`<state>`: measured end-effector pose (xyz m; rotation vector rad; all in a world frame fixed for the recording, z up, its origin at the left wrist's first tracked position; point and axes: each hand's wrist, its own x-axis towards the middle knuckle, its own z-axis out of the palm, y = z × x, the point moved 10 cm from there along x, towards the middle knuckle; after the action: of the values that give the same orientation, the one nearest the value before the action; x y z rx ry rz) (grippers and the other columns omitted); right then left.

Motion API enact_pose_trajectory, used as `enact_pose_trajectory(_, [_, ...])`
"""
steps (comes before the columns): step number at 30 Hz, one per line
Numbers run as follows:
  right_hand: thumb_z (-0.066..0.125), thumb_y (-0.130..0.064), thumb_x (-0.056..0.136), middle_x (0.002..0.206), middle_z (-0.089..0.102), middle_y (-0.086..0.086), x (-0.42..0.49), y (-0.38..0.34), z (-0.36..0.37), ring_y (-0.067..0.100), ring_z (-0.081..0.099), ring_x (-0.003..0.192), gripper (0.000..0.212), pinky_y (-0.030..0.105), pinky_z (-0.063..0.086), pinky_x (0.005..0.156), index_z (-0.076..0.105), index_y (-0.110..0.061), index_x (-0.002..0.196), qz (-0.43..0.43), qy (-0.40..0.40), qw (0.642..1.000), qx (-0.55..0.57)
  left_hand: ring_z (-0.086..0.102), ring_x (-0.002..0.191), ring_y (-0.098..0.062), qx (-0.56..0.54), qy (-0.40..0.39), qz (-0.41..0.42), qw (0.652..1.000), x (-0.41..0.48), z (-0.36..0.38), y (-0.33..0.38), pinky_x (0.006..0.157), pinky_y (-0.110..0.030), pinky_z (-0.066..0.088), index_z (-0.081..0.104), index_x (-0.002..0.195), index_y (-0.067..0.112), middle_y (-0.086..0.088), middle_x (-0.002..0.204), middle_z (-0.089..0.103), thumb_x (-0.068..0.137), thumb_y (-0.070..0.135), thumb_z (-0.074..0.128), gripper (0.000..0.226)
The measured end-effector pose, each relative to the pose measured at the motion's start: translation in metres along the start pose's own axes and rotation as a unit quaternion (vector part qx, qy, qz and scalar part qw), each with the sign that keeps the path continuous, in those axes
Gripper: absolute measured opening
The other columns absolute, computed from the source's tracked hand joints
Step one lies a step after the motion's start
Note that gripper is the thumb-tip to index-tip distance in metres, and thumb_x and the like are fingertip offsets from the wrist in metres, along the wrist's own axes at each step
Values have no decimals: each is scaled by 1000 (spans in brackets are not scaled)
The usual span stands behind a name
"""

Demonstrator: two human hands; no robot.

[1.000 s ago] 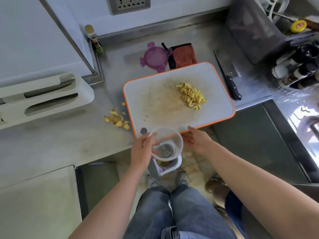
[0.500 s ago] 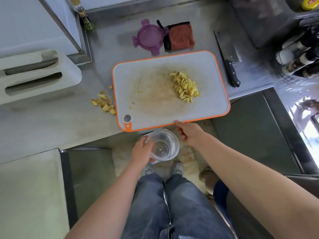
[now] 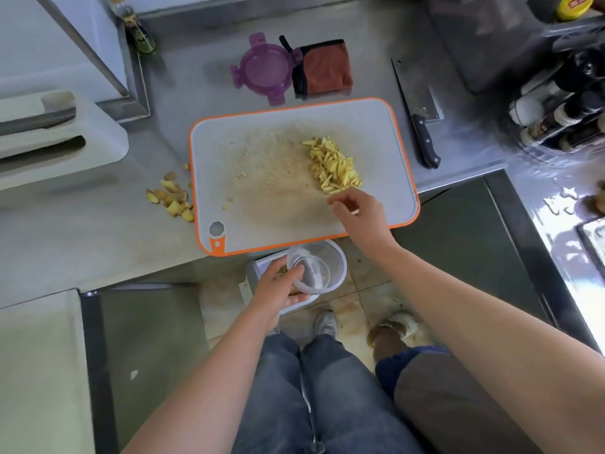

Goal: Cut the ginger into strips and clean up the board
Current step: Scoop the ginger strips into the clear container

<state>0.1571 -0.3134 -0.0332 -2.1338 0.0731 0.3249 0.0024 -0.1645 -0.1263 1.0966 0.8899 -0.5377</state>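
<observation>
Two hands busy: left hand [image 3: 278, 290] grips clear container [image 3: 319, 268] by rim, just off near edge of cutting board [image 3: 248, 152]. Right hand [image 3: 361, 213] over board, fingers loosely curled, nothing visibly held; ginger strips [image 3: 334, 167] piled just beyond its fingertips. Knife [image 3: 422, 122] on surface [image 3: 196, 77], farther right.

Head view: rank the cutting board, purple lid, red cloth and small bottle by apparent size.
Largest: board. Next: lid and cloth, too alike to rank. Smallest: bottle, though farthest from the camera.
</observation>
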Motion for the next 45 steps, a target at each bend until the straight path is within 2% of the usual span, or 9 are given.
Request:
enact_pose_trajectory(3, [56, -5, 84, 101, 55, 4, 17, -5, -13, 14, 54, 84, 16, 20, 42, 73, 66, -12, 95, -53, 51, 997, -24, 68, 79, -18, -39, -3, -7, 999, 9, 7, 0, 76, -38, 59, 55, 126, 14, -8, 94, 67, 91, 14, 66, 37])
enact_pose_trajectory(6, [57, -2, 79, 112, 48, 5, 32, -10, -22, 18, 50, 99, 29, 31, 45, 83, 60, -11, 106, -91, 95, 990, -47, 69, 81, -19, -48, -18, -12, 999, 19, 14, 1, 80, -41, 59, 54, 127, 15, -9, 97, 69, 89, 13, 68, 41])
enact_pose_trajectory(11, [55, -15, 85, 145, 38, 6, 52, -2, 0, 27, 33, 131, 60, 42, 29, 105, 38, -22, 142, -45, 8, 989, -138, 68, 86, -23, -34, -59, -17, 998, 24, 22, 6, 75, -39, 60, 56, 124, 15, -15, 102, 68, 87, 15, 70, 39])
enact_pose_trajectory(16, [54, -9, 84, 129, 52, 3, 43, -5, -10, 21, 52, 111, 48, 36, 44, 95, 52, -17, 132, -80, 42, 995, -52, 70, 82, -22, -9, -69, -19, 997, 28, 20, 10, 68, -35, 59, 59, 116, 16, -14, 98, 69, 89, 17, 68, 29])
enact_pose_trajectory(26, [47, -9, 92, 144, 44, 2, 25, 4, -9, 15, 37, 132, 47, 19, 28, 105, 47, -16, 139, -83, 33, 994, -70, 71, 79, -22, -7, -66, -6, 998, 26, 10, 14, 65, -35, 59, 62, 113, 13, -13, 99, 71, 88, 20, 69, 27])
enact_pose_trajectory(29, [47, -13, 93, 146, 42, 4, 14, 4, 8, 17, 33, 135, 50, 21, 23, 110, 42, -14, 143, -88, -23, 991, -96, 70, 80, -22, -11, -62, -6, 998, 26, 8, 14, 65, -35, 59, 62, 112, 13, -12, 99, 71, 88, 19, 69, 26])
enact_pose_trajectory(36, [47, -7, 90, 120, 51, -1, 27, -7, -11, 14, 55, 102, 32, 32, 49, 88, 58, -14, 120, -93, 59, 994, -16, 71, 81, -21, -5, -69, -7, 998, 26, 7, 16, 64, -34, 59, 63, 115, 10, -15, 101, 71, 87, 19, 69, 29])
enact_pose_trajectory(41, [44, -22, 86, 144, 41, 5, 63, -23, 2, 21, 35, 131, 46, 24, 27, 103, 53, -15, 130, -119, 23, 990, -65, 71, 90, -23, 29, -83, -15, 996, 31, 4, 18, 68, -35, 59, 63, 116, 11, -12, 103, 73, 88, 23, 68, 31])
enact_pose_trajectory(45, [45, -29, 98, 159, 16, 0, 89, -25, 22, 18, 12, 146, 53, 37, 10, 116, 31, -23, 149, -98, -46, 987, -118, 70, 97, -26, 53, -93, -21, 994, 35, 3, 19, 84, -46, 58, 65, 116, 10, -14, 106, 72, 87, 25, 69, 33])
